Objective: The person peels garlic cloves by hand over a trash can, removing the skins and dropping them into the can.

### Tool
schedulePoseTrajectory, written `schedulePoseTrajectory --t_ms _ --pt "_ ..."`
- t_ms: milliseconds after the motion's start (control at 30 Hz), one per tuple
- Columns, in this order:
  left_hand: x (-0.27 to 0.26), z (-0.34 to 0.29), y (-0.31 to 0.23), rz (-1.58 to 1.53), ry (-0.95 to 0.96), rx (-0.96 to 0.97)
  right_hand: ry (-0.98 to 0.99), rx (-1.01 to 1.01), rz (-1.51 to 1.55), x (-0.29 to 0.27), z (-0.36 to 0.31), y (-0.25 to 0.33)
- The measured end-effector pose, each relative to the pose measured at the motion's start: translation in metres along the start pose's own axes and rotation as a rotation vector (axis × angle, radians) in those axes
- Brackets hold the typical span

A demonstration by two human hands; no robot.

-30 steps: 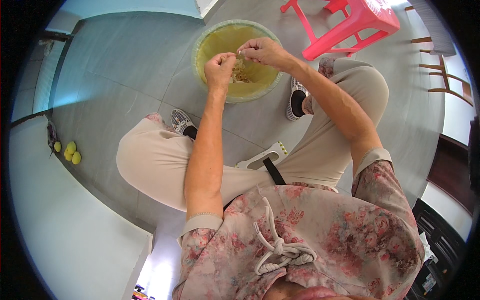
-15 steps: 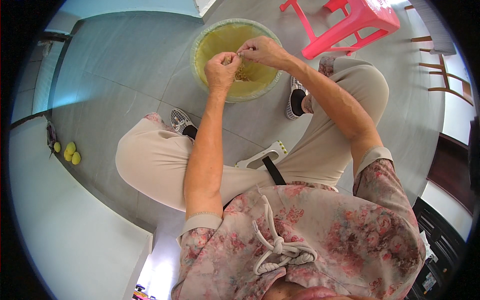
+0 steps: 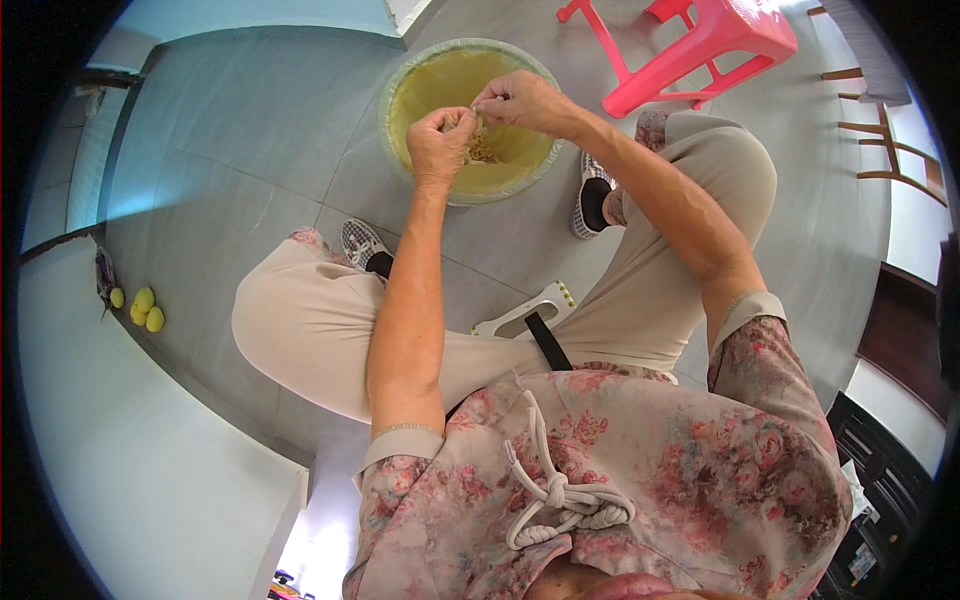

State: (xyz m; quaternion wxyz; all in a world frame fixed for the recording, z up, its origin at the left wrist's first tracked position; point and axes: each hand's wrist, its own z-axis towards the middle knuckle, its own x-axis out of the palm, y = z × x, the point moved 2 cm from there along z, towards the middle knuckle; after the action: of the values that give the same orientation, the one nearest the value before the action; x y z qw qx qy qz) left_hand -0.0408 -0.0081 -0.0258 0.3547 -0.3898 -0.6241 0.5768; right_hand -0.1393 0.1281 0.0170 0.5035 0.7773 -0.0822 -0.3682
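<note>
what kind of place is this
Probably a home floor or porch: grey floor tiles, a pink plastic stool and a basin set on the ground between the seated person's feet.

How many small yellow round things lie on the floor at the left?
3, close together by the left wall: one at upper left, one beside it, one lowest. More may be hidden.

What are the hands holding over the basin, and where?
Both hands, left hand and right hand, pinch a small pale clump with fingertips above the yellow basin; exact grip point unclear.
</note>
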Motion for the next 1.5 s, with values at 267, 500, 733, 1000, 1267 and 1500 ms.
schedulePoseTrajectory --t_ms 267,500,733,1000,1267,1500 --pt "0.0 0.001 0.006 -0.027 0.017 -0.012 0.0 0.008 -0.008 0.001 0.001 -0.002" --pt "-0.002 0.003 0.011 -0.091 0.013 -0.021 0.025 0.018 0.056 0.006 0.002 -0.004" --pt "0.0 0.003 0.005 -0.348 0.015 -0.167 0.1 0.143 0.404 0.008 0.004 -0.008" --pt "0.001 0.003 0.004 -0.259 0.046 -0.146 0.11 0.207 0.565 0.012 0.002 -0.004" --pt "-0.003 0.003 0.008 -0.553 0.001 -0.358 0.117 0.214 0.675 0.013 0.0 -0.005" --pt "-0.001 0.008 0.003 -0.653 0.056 -0.475 0.014 0.198 0.592 0.009 0.004 -0.008"
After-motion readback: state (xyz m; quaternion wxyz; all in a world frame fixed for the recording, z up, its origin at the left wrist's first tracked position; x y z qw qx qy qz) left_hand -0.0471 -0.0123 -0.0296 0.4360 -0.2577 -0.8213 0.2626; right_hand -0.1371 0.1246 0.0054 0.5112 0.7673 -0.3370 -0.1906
